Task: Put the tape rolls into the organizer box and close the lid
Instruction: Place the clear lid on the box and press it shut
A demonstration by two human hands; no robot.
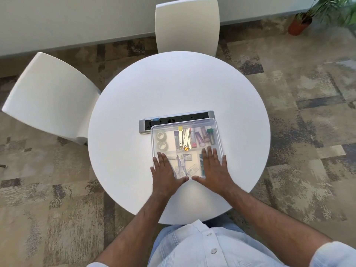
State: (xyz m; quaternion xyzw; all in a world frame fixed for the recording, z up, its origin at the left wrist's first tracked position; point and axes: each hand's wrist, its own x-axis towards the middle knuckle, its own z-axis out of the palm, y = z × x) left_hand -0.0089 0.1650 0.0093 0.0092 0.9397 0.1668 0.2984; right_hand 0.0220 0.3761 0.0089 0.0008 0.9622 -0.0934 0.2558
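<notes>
A clear plastic organizer box (215, 130) lies on the round white table (179, 87), its translucent lid down over it. Two grey tape rolls (161, 140) show through the lid in the far left compartment, one behind the other. My left hand (166, 173) rests flat on the lid's near left part, fingers spread. My right hand (213, 169) lies flat on the near right part, fingers spread too. Neither hand holds anything. Several small items fill the other compartments under the lid.
A grey power strip unit (174, 118) sits on the table right behind the box. Two white chairs stand at the table, one (48, 99) on the left, one (187, 26) at the far side. A potted plant (300, 24) stands far right on the carpet.
</notes>
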